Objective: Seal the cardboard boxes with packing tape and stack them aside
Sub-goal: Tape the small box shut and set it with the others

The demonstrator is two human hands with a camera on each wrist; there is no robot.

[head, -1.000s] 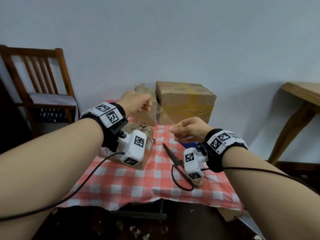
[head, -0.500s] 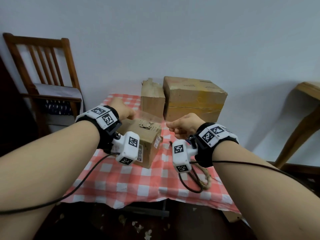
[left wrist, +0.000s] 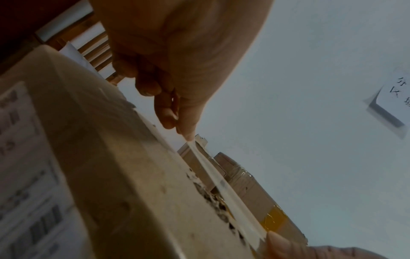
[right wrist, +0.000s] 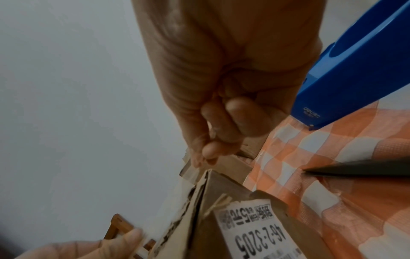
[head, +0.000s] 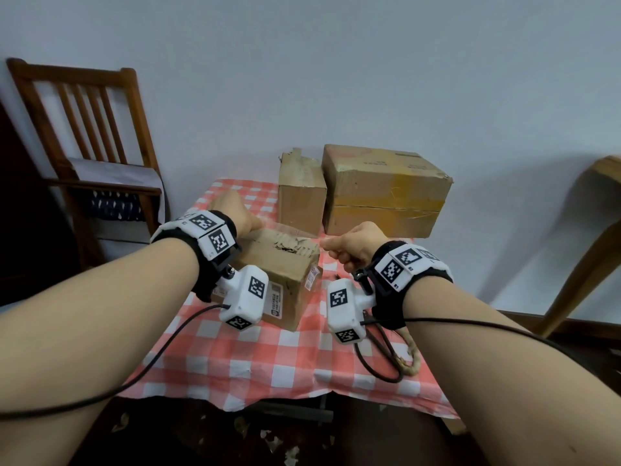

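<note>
A small cardboard box (head: 285, 267) with shipping labels sits on the checked tablecloth (head: 235, 364). A strip of clear packing tape (left wrist: 221, 184) is stretched just above the box's torn top seam. My left hand (head: 247, 223) pinches one end of the strip at the box's far left edge, with thumb and forefinger (left wrist: 186, 135) closed on it. My right hand (head: 331, 247) pinches the other end (right wrist: 197, 163) off the box's right corner. Whether the tape touches the cardboard I cannot tell.
A narrow box (head: 300, 200) and a large taped box (head: 383, 193) stand against the back wall. Black scissors (right wrist: 366, 170), a blue tape dispenser (right wrist: 355, 70) and a rope loop (head: 415, 359) lie right of the small box. A wooden chair (head: 84, 129) is left, another table (head: 601, 176) right.
Both hands have come down from in front of the back boxes to the small box, carrying the stretched tape strip with them. The left hand now sits at the box's far side.
</note>
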